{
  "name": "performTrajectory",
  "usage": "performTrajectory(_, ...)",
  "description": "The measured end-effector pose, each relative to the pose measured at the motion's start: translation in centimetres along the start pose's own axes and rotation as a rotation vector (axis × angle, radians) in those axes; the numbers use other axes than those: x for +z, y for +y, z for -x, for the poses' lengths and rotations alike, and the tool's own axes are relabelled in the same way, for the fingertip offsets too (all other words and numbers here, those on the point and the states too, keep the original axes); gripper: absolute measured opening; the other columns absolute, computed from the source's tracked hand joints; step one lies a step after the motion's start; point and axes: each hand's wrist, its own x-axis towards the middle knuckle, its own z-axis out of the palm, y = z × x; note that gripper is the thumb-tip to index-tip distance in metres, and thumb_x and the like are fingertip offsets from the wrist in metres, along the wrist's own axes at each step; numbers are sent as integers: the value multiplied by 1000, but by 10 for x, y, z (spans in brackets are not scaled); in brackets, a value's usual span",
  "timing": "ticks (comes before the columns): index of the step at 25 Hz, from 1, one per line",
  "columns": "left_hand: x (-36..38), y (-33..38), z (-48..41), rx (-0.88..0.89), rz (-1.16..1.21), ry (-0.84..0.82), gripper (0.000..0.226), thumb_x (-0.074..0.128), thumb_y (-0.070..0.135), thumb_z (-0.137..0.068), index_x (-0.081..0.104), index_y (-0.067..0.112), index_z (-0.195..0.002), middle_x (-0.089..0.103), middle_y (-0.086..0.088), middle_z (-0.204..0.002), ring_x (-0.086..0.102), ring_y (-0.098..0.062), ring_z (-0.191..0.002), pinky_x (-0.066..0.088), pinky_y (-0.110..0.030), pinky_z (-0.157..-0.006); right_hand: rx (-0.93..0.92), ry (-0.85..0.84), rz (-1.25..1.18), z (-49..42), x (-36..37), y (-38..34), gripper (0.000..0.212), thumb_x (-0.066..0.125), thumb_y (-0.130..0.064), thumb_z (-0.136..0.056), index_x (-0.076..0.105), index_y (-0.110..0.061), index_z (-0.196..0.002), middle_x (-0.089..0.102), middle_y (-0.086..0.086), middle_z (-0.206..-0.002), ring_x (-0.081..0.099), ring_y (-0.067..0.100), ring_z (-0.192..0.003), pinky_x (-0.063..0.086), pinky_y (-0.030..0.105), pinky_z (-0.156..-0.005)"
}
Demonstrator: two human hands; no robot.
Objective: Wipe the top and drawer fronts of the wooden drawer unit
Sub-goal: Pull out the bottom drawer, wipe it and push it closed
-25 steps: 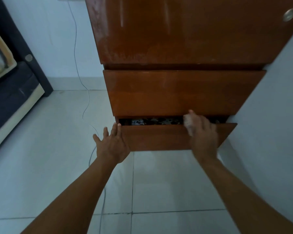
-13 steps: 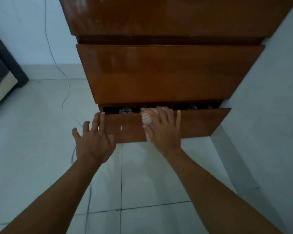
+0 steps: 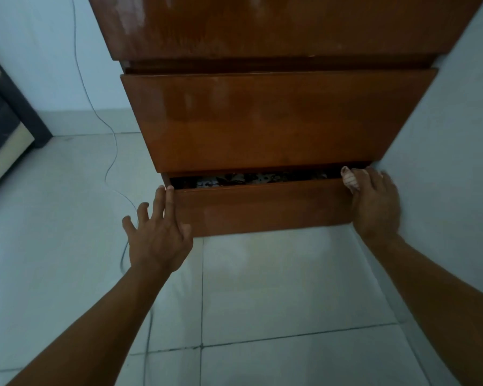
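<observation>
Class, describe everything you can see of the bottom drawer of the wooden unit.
The bottom drawer has a glossy brown wooden front with no handle visible. It is pulled slightly out beneath the middle drawer, showing dark patterned contents through the gap. The left hand touches its upper left corner; the right hand holds a pale cloth against its right end.

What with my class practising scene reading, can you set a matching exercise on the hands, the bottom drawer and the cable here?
Things:
1 left hand
2 right hand
3 bottom drawer
4 cable

States:
A slightly open, patterned contents showing
B thin and dark
C holds a pale cloth at the drawer's right end
D fingers spread, at the drawer's left corner

Pairs: 1-D, 2-C, 3-A, 4-B
</observation>
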Motion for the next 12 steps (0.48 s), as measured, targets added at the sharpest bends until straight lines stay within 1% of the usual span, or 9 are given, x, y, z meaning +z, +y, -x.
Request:
performTrajectory(1,2,0,0,-4,21,6,82,20,56,-90,9,19,-163,16,-5,-170,30,-39,-147,27,-67,-111,42,29,-36,-1,0,-7,41,44,-15,-98,60,-5,-134,61,25,-135,52,49,-126,41,58,-108)
performTrajectory(3,5,1,1,-13,68,20,81,22,57,-92,9,20,-163,16,-5,-170,31,-39,-146,27,-67,-112,90,152,-192,5,-4,-40,40,49,-8,-95,62,-2,-132,63,23,-134,56,46,-124,42,57,-110)
performTrajectory(4,7,2,2,-13,88,29,80,23,57,-92,9,21,-163,16,-5,-170,31,-39,-146,27,-68,-112,69,219,-287,13,-5,-66,40,51,-4,-96,61,-2,-134,62,23,-136,56,44,-127,41,55,-113)
performTrajectory(5,8,3,1,-11,104,42,79,24,57,-93,10,21,-162,16,-5,-170,32,-39,-146,27,-68,-112,28,255,-357,25,-7,-98,41,50,-6,-98,60,-3,-138,59,22,-141,54,43,-132,38,53,-117)
performTrajectory(7,11,2,0,-3,126,70,78,23,57,-94,11,22,-162,17,-5,-170,34,-40,-145,29,-67,-111,-75,219,-399,50,-4,-169,46,42,-15,-104,52,-10,-149,49,19,-154,42,39,-146,33,50,-121)
performTrajectory(8,13,1,0,6,132,89,77,23,57,-94,13,22,-162,19,-5,-169,36,-40,-143,31,-66,-110,-135,168,-386,60,3,-203,49,40,-19,-105,47,-14,-153,42,16,-160,35,38,-150,31,52,-121)
performTrajectory(10,19,-3,-1,24,137,130,77,23,56,-94,16,21,-161,23,-6,-168,39,-40,-140,33,-64,-108,-246,31,-312,77,23,-259,63,50,-25,-102,30,-22,-161,23,13,-169,17,36,-157,22,58,-124)
performTrajectory(11,22,-4,-2,25,144,149,77,23,57,-94,18,20,-161,24,-7,-167,40,-40,-140,32,-65,-109,-278,-15,-254,82,34,-273,72,55,-32,-101,20,-25,-164,12,11,-172,8,35,-159,17,60,-125)
performTrajectory(12,26,-4,-3,22,147,168,76,23,57,-94,20,20,-161,26,-7,-167,40,-40,-140,32,-65,-110,-291,-22,-198,82,45,-276,78,56,-39,-100,14,-27,-165,5,10,-172,2,34,-159,14,63,-124)
